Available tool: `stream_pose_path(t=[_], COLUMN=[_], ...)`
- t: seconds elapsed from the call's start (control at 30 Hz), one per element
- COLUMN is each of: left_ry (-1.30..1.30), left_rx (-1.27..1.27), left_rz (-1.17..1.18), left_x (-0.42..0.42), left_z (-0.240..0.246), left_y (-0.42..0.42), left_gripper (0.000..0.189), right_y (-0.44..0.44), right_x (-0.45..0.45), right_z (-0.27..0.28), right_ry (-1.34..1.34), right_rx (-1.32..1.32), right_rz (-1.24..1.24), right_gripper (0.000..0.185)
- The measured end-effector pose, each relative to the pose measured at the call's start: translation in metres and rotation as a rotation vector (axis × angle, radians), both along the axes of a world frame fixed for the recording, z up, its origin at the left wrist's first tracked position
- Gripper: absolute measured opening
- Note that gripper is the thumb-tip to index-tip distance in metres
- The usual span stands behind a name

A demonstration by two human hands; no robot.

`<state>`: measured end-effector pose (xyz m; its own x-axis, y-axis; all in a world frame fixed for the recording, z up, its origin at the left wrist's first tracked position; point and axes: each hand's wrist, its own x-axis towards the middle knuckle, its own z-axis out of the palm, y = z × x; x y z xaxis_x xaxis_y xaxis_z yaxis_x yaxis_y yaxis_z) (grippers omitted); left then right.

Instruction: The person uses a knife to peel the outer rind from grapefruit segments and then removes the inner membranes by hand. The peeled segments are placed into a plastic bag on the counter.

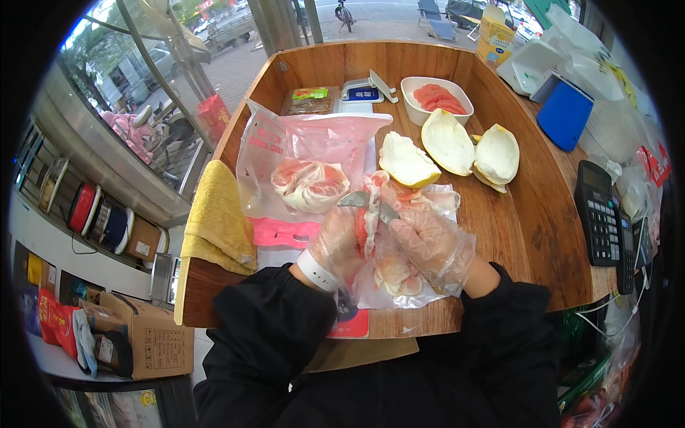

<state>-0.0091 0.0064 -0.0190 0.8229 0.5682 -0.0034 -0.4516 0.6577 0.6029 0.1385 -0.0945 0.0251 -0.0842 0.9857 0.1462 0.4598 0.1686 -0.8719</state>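
Observation:
My left hand (340,246), in a clear plastic glove, holds a red pomelo segment (362,227) with white membrane on it. My right hand (431,243), gloved too, is closed beside it on a small grey tool, its kind unclear, whose tip (387,213) touches the segment's right side. Another grey piece (354,200) shows at my left fingertips. Peeled pomelo flesh (310,184) lies on a pink-printed plastic bag (321,134) to the left. Membrane scraps (398,275) lie under my hands. Thick pomelo rinds (448,142) lie beyond my right hand. A white bowl (408,107) holds peeled red segments (439,99).
A wooden rim (374,56) borders the work surface. A yellow towel (217,219) hangs over its left edge. A lidded plastic box (310,101) stands at the back. On the right ledge are a calculator (596,214), a blue container (565,113) and plastic bags (588,69).

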Motion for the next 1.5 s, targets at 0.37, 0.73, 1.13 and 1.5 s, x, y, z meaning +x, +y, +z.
stream_pose_path(t=[0.37, 0.73, 1.13, 1.5], left_ry=[0.105, 0.277, 0.032, -0.028], left_rx=[0.104, 0.824, -0.062, -0.117], left_rz=[0.074, 0.264, -0.027, -0.025], left_x=[0.002, -0.006, -0.007, -0.006], left_z=[0.012, 0.006, -0.005, 0.011], left_y=[-0.012, -0.005, 0.006, 0.002], left_gripper=[0.022, 0.016, 0.027, 0.03], right_y=[0.0, -0.005, -0.006, -0.005], right_x=[-0.007, -0.007, -0.009, -0.011], right_z=[-0.005, 0.007, 0.003, 0.001], right_ry=[0.0, 0.054, 0.204, 0.039], right_rx=[0.123, -0.138, -0.084, -0.209], right_rz=[-0.065, -0.03, 0.01, 0.023], right_gripper=[0.03, 0.031, 0.038, 0.04])
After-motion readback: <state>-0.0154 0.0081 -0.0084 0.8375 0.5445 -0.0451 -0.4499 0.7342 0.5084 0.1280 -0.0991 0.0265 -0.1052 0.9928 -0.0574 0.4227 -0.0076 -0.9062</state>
